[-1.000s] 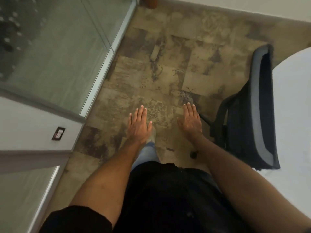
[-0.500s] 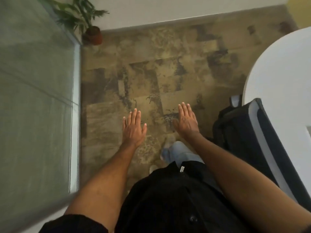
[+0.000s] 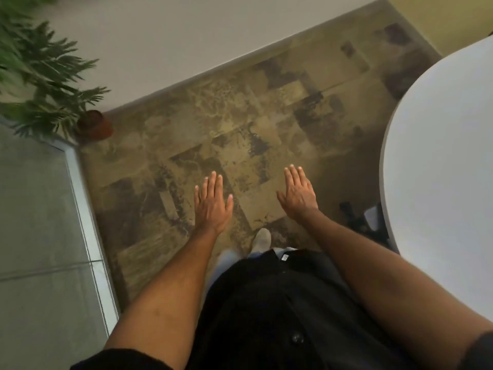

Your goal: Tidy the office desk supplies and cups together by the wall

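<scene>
Standing on patterned carpet (image 3: 240, 124), looking down, with left hand (image 3: 212, 205) and right hand (image 3: 298, 194) both held out flat, palms down, fingers straight and released, grasping nothing. Hovering over bare floor at roughly 12 o'clock of the body, left hand nearer 11, right nearer 1, well apart from each other. White desk (image 3: 440, 169) curving in at 3 o'clock, its visible top showing no supplies or cups; where those lie cannot be told from here. Wall (image 3: 186, 36) running across from 10 to 1 o'clock, potted plant (image 3: 53, 84) at 10, glass partition (image 3: 40, 236) at 8 to 9. Dark chair base (image 3: 357, 217) just under the desk edge at 2 o'clock. Judged as the very start: approach only, nothing yet gathered. Next move likely calls for turning toward 3 o'clock, bringing the desk top into sight, finding the first cup or supply, then reaching with the nearer right hand
</scene>
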A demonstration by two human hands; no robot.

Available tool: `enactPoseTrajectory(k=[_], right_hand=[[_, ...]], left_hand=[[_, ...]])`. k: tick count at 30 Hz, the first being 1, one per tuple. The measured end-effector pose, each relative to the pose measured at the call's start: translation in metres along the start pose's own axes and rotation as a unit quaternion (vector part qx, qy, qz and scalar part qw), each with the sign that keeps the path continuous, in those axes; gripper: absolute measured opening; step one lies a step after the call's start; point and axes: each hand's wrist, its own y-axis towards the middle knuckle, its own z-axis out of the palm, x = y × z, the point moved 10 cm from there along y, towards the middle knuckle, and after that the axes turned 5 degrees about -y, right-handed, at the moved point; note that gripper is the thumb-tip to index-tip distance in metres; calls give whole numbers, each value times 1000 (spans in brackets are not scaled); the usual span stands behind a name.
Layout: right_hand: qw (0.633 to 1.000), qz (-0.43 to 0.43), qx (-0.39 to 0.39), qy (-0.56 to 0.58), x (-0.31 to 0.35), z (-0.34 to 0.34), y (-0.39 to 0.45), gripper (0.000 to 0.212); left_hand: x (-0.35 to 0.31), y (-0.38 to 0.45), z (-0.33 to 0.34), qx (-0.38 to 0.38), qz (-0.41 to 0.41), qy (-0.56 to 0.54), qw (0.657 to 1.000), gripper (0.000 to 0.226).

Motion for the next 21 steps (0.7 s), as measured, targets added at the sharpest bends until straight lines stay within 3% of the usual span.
enactPoseTrajectory(k=[12,21], right_hand=[[986,166,-25,18,-95,-75,188,75],[950,299,-69,59,-158,-143,306,74]], left_hand=[[-89,296,-33,40,150,18,988,67],[-195,501,-46,98,295,55,949,68]])
